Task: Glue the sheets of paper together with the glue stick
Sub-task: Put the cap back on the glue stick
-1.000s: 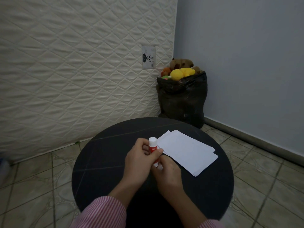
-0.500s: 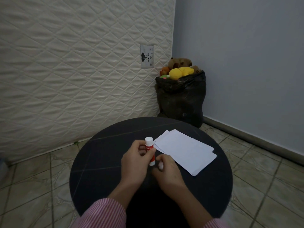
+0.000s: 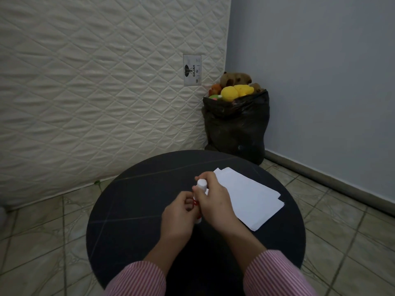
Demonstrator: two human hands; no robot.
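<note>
Round and dark, our tabletop (image 3: 132,210) carries the sheets of paper (image 3: 252,195) at its 2 o'clock side. We hold the glue stick (image 3: 201,185) upright over the centre: our right hand (image 3: 213,201) wraps its white top, our left hand (image 3: 178,214) pinches its red lower body. Both hands touch, just beside the paper's near edge.

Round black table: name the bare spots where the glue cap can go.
Free: the round black table left of both hands, and the far edge. Crowded: the right side, under the white paper sheets; the middle, by the hands and glue stick.
</note>
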